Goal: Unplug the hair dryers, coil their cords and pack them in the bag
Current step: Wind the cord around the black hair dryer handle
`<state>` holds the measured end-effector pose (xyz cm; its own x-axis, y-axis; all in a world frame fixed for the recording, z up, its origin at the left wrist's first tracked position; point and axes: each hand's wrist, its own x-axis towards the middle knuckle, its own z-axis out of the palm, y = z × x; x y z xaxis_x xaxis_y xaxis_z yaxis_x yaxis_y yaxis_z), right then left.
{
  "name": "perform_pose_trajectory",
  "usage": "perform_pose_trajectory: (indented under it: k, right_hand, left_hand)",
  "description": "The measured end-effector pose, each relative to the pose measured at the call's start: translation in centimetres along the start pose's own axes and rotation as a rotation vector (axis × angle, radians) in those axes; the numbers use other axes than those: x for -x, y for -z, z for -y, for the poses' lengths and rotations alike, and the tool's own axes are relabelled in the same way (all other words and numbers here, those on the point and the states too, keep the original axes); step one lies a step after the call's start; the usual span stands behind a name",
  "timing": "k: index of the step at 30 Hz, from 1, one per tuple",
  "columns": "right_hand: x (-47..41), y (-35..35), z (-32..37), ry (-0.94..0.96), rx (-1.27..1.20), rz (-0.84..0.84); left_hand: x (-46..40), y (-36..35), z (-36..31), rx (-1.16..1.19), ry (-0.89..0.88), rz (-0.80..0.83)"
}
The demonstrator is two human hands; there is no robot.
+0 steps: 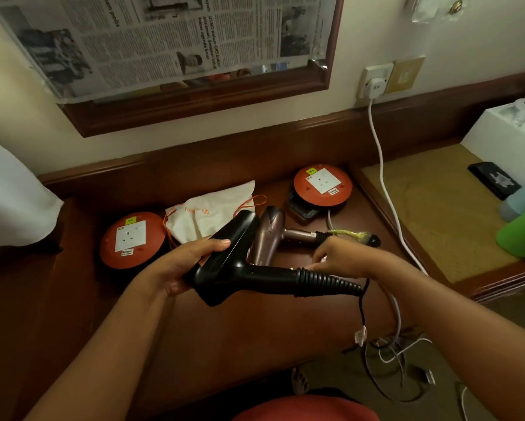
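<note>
My left hand [183, 262] grips the body of a black hair dryer [240, 262] held above the wooden desk. Its ribbed handle end points right, and its thin black cord [363, 302] hangs off the desk edge toward the floor. My right hand [335, 258] pinches near the handle's ribbed end; I cannot tell if it holds the cord. A bronze hair dryer [270, 235] lies on the desk behind, its cord bundled with a yellow tie [347, 233]. A white drawstring bag [212, 212] with orange strings lies flat at the back.
Two round orange socket reels [132, 241] [322, 185] sit left and right of the bag. A white charger [375, 85] is plugged in the wall socket, its cable running down to the floor. A white box, phone and bottles stand at right. Loose cables lie on the floor.
</note>
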<state>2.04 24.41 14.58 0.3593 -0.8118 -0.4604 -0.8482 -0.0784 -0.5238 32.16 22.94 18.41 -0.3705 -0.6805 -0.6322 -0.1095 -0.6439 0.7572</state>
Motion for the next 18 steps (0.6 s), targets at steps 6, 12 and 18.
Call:
perform_pose_trajectory:
  k: [6,12,18]
  right_hand:
    - [3.2,-1.3,2.2,-0.067,0.022,-0.034]
    - [6.9,-4.0,4.4,-0.152,0.005,0.030]
    - [9.0,-6.4,5.2,-0.165,0.011,0.028]
  left_hand:
    - [2.2,0.5,1.1,-0.094,-0.002,0.076]
    - [4.3,0.7,2.2,-0.201,-0.061,0.145]
    - [5.3,0.8,4.7,-0.231,-0.063,0.185]
